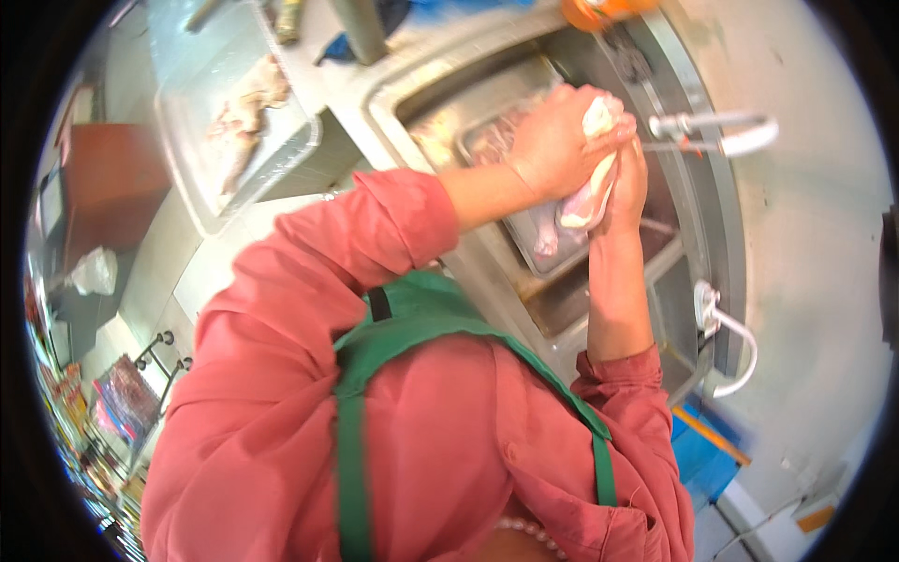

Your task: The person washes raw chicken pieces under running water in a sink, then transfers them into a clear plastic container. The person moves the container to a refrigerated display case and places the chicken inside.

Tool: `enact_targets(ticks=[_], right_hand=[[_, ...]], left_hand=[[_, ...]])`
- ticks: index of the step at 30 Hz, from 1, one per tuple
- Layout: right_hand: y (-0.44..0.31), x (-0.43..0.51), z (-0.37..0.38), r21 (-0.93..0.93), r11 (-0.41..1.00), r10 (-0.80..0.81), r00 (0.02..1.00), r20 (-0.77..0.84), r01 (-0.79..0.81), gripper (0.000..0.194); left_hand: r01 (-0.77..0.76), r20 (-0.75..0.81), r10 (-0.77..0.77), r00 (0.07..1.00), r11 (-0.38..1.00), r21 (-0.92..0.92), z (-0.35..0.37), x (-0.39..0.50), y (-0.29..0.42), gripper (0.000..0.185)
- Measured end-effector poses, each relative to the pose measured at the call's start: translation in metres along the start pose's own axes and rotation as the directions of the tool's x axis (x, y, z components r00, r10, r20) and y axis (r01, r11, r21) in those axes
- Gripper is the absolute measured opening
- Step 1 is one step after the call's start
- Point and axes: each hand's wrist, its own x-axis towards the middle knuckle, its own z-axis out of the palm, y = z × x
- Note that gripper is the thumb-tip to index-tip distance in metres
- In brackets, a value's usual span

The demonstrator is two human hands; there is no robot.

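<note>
My left hand (555,144) and my right hand (630,183) are pressed together around a pale pink piece of raw poultry (584,204) with yellowish skin or fat. Part of it bulges out past my fingers on the far side, and the rest is covered by my palms. Beneath my hands, a metal tray (555,265) sits in a stainless steel sink (411,105). Raw meat pieces (495,137) lie in the tray, including a leg-like raw piece (546,235) close below my hands. My wrists hide part of the tray.
To the left stands a clear plastic tub (312,137) with raw poultry (246,116) inside. Two white curved faucets (748,133), (741,344) rise along the sink's right side. An orange container (604,10) is at the far edge. A blue object (706,449) stands at lower right.
</note>
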Motion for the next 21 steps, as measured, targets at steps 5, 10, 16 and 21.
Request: enact_targets(ticks=[5,10,16,21], right_hand=[[0.074,0.011,0.072,-0.004,0.958,0.285,0.958,0.012,-0.285,0.026],[0.134,0.005,0.181,-0.108,0.907,0.42,0.857,0.298,-0.407,0.032],[0.187,0.007,0.312,-0.145,0.907,0.416,0.787,0.455,-0.395,0.044],[0.208,0.022,0.34,-0.155,0.832,0.532,0.688,0.494,-0.533,0.067]], left_hand=[[0.253,-0.216,-0.243,0.946,0.967,0.018,-0.072,-0.034,-0.041,0.046],[0.241,-0.457,-0.391,0.799,0.904,-0.352,-0.173,-0.066,-0.086,0.035],[0.317,-0.462,-0.382,0.8,0.924,-0.216,-0.311,-0.074,-0.12,0.042],[0.475,-0.213,-0.59,0.779,0.777,-0.414,-0.372,-0.07,-0.15,0.063]])
